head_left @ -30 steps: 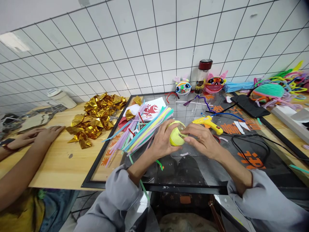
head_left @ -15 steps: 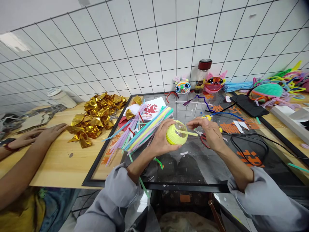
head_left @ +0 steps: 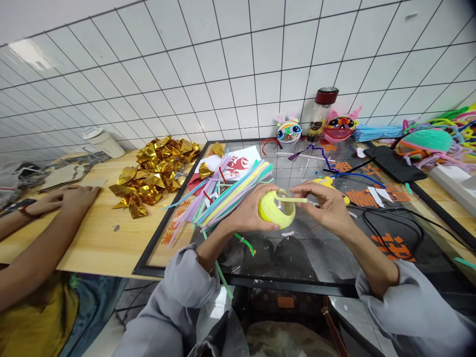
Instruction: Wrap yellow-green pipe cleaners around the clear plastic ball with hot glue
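A clear round container wrapped in yellow pipe cleaner (head_left: 275,212) is in my left hand (head_left: 250,210), with the fingers curled round its left side and underside. The yellow strip's loose end (head_left: 297,200) sticks out to the right across the opening. My right hand (head_left: 327,206) has its thumb and fingers bent close around that end; whether they press on it is hard to tell. Behind my right hand lies a yellow glue gun (head_left: 327,182). A bundle of pastel pipe cleaners (head_left: 234,193) rests left of the container, over white paper with a red print (head_left: 243,163).
Gold foil pieces (head_left: 156,168) are heaped at the left, near another person's hands (head_left: 70,198). Two decorated animal faces (head_left: 289,131) and a bottle (head_left: 320,116) stand by the wall. A phone (head_left: 396,163), a black cable (head_left: 420,228) and colourful pipe cleaners (head_left: 424,141) are at the right.
My right hand has moved in to the yellow strip's loose end, its fingers now nearer the container. The view has shifted slightly, and the other person's hands remain on the table.
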The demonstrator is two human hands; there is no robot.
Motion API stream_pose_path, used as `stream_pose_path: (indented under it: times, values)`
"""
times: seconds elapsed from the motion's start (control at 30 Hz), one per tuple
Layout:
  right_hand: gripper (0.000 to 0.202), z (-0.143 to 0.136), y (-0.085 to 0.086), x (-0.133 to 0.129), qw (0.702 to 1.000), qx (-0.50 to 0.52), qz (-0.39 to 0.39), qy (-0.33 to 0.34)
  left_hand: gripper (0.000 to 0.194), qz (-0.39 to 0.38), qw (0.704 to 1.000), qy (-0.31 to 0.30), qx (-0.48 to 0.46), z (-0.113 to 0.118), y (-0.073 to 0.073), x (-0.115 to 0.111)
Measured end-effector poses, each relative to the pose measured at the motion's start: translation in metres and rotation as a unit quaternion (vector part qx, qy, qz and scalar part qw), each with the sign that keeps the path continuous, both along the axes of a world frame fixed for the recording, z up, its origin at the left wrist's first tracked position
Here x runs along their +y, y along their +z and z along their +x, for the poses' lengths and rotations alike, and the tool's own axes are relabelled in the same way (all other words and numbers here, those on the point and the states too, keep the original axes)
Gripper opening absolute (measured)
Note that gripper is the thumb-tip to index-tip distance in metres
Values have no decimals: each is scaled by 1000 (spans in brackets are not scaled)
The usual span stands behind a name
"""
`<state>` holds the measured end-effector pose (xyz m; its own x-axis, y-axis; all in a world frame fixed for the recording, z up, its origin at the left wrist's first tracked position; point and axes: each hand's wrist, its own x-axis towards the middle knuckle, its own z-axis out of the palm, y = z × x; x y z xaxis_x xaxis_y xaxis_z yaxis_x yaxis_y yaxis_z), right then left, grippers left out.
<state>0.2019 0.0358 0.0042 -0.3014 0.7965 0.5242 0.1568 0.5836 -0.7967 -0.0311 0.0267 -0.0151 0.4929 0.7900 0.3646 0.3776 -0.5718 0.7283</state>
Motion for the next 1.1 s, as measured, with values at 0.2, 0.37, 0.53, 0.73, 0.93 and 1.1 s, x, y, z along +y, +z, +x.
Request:
stream_pose_path:
  times: [0.2,0.37,0.53,0.73,0.93,1.1]
  values:
    - [22,3,-4,4,998,-6,-9,-54,87,3,1000,11,26,-3,1,1]
    - [33,12,-6,12,991,10,-50,-121,87,-7,999,17,37,-4,3,1]
    - [44,27,2,19,981,16,-46,-188,87,-19,999,22,35,-6,3,2]
    - [45,52,-5,38,953,5,-16,-302,90,-76,996,52,-11,-6,-3,5]
    - [37,75,-14,54,871,-229,-41,-433,91,-97,993,56,-37,-8,-6,8]
    - [52,58,-17,45,777,-494,-85,-380,87,-84,994,64,-23,-8,-7,8]
